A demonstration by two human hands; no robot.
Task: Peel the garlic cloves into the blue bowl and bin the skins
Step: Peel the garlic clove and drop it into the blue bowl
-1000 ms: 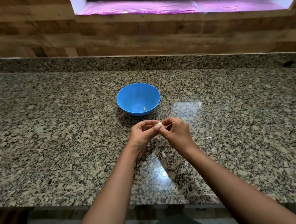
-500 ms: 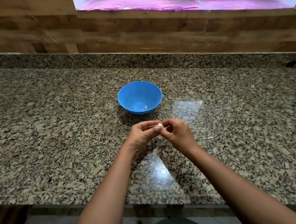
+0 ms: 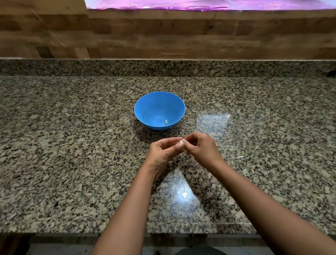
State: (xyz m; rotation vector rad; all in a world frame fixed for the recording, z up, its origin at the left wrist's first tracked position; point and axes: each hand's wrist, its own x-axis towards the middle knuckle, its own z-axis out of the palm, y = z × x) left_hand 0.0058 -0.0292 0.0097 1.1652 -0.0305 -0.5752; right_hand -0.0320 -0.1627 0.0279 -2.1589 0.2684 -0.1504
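Down at the middle of the granite countertop (image 3: 61,149) we have two hands at work, and they meet just on the near side of the blue bowl (image 3: 150,110). Left hand (image 3: 163,154): fingers curled in, thumb and fingertips pinching one small pale garlic clove (image 3: 181,144). Right hand (image 3: 203,150): fingers curled as well, its fingertips pressed to the same clove from the other side, so the clove sits pinched between the two hands. Whether the right hand has hold of the flesh or only of loose skin, we cannot tell; the clove is tiny and mostly covered.

Let's count. One bowl, upright, near the hands but apart from them, farther back on the counter. Inside it, one peeled clove (image 3: 166,122), yellowish, lying low toward the near right wall. That makes two cloves that we can see: one in the bowl, one in the fingers. On the stone to the right of the right wrist, one whitish scrap of skin (image 3: 240,157) lies by itself. We also pick out two bright reflections on the polished surface, one right of the bowl and one between the forearms.

Behind the counter runs a granite upstand (image 3: 115,64), then a wooden wall (image 3: 153,35), and at the top a window sill (image 3: 191,4) covered with pink film.
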